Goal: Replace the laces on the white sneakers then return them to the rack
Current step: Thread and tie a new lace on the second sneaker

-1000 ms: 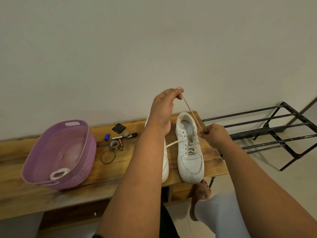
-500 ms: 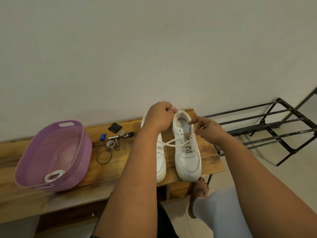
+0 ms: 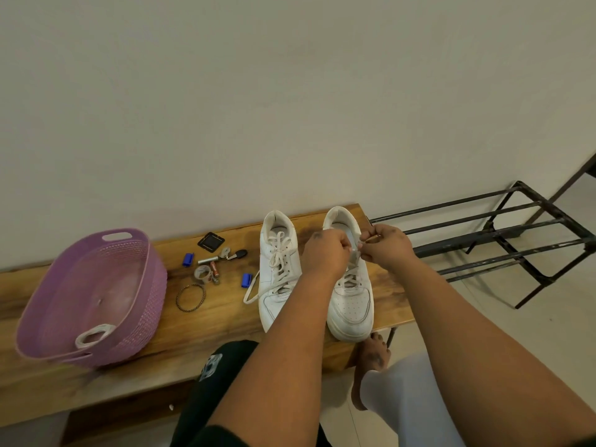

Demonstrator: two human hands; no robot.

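Two white sneakers stand side by side on the wooden bench [image 3: 225, 321], toes toward me. The left sneaker [image 3: 278, 269] is laced, with a loose lace end trailing off its left side. Over the tongue of the right sneaker [image 3: 351, 304] my left hand [image 3: 325, 254] and my right hand [image 3: 385, 246] meet, each pinching the white lace [image 3: 354, 253] between fingertips. Lower down, this lace crosses the sneaker's eyelets. The black metal shoe rack [image 3: 503, 240] stands on the floor to the right of the bench.
A purple plastic basket [image 3: 129, 317] with a coiled white lace inside sits at the bench's left. Small items lie between basket and shoes: a bangle [image 3: 190, 297], blue caps, a battery, a key, a black square. My knee and bare foot show below the bench edge.
My left hand came down from holding the lace stretched high above the shoe. Both hands have closed together over the right sneaker's tongue. The view shifted, so the left sneaker now shows fully.
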